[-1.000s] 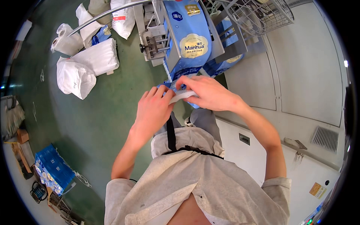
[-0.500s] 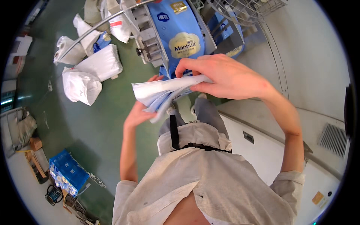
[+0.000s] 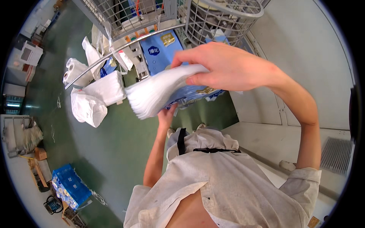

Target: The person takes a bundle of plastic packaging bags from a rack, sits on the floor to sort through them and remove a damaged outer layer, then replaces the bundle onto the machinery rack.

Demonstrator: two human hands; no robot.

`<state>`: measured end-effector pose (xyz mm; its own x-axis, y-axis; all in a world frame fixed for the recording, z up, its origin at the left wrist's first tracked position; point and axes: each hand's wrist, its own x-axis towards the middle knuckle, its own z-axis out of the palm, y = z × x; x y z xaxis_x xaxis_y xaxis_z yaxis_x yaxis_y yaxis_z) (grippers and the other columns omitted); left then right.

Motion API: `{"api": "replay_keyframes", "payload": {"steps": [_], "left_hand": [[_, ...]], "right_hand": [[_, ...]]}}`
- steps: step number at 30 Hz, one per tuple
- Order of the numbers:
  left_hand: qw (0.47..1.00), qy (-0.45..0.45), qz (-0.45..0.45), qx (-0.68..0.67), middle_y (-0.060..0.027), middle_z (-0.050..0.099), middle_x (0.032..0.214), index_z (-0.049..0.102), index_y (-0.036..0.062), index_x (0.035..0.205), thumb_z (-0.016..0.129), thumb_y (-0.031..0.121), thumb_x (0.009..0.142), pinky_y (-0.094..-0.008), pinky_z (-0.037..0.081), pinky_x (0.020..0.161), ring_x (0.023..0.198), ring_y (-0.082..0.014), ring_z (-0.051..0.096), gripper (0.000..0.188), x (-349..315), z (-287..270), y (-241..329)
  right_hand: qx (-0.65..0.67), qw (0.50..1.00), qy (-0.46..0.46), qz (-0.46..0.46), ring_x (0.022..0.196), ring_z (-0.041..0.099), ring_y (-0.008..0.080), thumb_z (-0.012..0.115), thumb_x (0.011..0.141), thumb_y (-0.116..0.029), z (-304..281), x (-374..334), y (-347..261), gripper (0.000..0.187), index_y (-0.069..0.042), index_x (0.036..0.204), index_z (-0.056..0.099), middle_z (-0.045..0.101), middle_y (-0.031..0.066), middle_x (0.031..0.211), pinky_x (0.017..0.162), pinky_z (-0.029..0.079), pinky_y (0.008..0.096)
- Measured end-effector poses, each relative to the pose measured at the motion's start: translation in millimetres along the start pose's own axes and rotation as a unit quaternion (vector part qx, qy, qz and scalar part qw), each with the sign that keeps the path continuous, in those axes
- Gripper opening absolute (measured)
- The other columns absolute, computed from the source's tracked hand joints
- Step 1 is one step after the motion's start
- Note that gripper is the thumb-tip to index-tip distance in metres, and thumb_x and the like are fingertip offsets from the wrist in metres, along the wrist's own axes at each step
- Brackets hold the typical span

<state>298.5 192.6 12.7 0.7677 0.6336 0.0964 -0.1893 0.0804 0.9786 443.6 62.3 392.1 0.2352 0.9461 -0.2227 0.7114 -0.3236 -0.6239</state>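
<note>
A thick stack of thin, flat packaging bags (image 3: 152, 91), white on the upper face and blue with gold printing underneath, is held in front of me. My right hand (image 3: 232, 68) grips its right end between thumb and fingers. The white edges fan out and droop toward the left. Below the stack, my left hand (image 3: 167, 116) reaches up and pinches its blue underside; part of those fingers is hidden. Just beyond, more blue printed bags (image 3: 156, 62) lie on the metal feed tray of a machine.
Wire guards and a round wire basket (image 3: 224, 19) rise at the back. A metal bar (image 3: 125, 45) juts out leftward over white bundles (image 3: 89, 108) on the green floor. A blue crate (image 3: 72, 186) stands at lower left. A pale cabinet wall (image 3: 304, 57) runs along the right.
The stack has swung so its white face and fanned edges show more. My left hand has moved right and under it. My view has shifted, bringing the wire guards into sight.
</note>
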Motion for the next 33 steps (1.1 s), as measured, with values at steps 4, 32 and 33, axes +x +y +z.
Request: {"api": "replay_keyframes", "payload": {"steps": [4,32,33], "left_hand": [[0.989,-0.098,0.016,0.105,-0.0113,0.062,0.112,0.056,-0.0005,0.119,0.074,0.008,0.079,-0.0324,0.045,0.089,0.097,-0.0208,0.058,0.045,9,13,-40],[0.869,-0.476,-0.123,0.062,-0.0177,0.066,0.083,0.063,0.0103,0.109,0.063,0.044,0.086,-0.0424,0.050,0.068,0.076,-0.0372,0.065,0.040,-26,126,-156],[0.863,-0.485,-0.127,0.064,-0.0169,0.066,0.082,0.064,0.0110,0.111,0.062,0.042,0.087,-0.0407,0.050,0.069,0.073,-0.0319,0.066,0.039,-26,129,-171]], "right_hand": [[-0.036,0.998,-0.034,0.037,0.081,0.062,0.0277,0.055,0.084,-0.012,-9,-11,5,0.029,-0.004,0.111,0.059,0.064,0.0142,0.090,0.073,0.047,0.0395],[-0.023,0.837,0.374,0.399,0.081,0.053,0.0092,0.064,0.086,-0.009,-215,-243,41,0.040,-0.003,0.124,0.054,0.059,0.0016,0.095,0.072,0.045,0.0252],[-0.009,0.852,0.358,0.381,0.080,0.052,0.0091,0.063,0.086,-0.009,-217,-223,63,0.035,-0.003,0.120,0.055,0.058,0.0012,0.092,0.072,0.044,0.0246]]}}
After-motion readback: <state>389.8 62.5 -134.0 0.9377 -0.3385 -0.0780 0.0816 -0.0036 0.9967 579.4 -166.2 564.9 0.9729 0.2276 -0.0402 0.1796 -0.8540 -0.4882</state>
